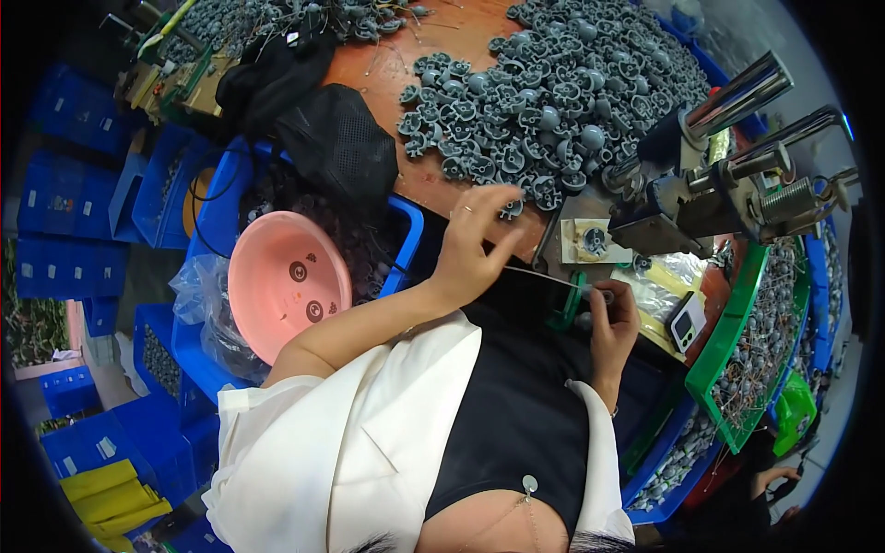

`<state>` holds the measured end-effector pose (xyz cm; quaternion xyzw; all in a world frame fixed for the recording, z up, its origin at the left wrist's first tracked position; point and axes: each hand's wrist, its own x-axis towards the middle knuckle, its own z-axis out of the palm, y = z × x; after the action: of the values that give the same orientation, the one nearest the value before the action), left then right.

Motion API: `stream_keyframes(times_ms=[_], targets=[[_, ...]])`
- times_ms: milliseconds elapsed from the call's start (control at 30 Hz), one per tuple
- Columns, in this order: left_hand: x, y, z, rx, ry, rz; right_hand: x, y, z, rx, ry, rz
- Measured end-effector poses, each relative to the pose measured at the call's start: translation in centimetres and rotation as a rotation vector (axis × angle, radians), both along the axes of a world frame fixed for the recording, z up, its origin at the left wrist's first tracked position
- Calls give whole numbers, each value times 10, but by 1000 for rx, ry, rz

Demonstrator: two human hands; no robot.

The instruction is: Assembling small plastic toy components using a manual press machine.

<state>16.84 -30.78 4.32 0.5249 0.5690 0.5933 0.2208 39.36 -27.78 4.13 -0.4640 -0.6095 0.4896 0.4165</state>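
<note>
My left hand (pixel 472 247) reaches up to the near edge of a big heap of grey plastic parts (pixel 553 88) on the brown table and pinches one grey part (pixel 510 209) between fingertips. My right hand (pixel 616 324) sits lower right, closed on a small grey piece with a thin metal wire (pixel 544 276) that runs left toward my left wrist. Just above it, another grey part (pixel 595 241) rests on the white fixture of a small press machine (pixel 710 189).
A pink bowl (pixel 286 281) lies in a blue crate (pixel 406 235) at my left beside a black mesh bag (pixel 336 138). A green tray (pixel 737 336) of wired parts stands at right, with a small device (pixel 687 321) beside it. More blue crates (pixel 69 198) stack at left. Another person's hand (pixel 772 479) shows lower right.
</note>
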Motion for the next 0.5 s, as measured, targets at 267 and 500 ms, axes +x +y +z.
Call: stream_keyframes(times_ms=[267, 500], targets=[[38, 6, 2, -184, -86, -529, -14, 3, 6, -119, -7, 69], [42, 21, 2, -189, 29, -469, -21, 13, -5, -184, 166, -4]])
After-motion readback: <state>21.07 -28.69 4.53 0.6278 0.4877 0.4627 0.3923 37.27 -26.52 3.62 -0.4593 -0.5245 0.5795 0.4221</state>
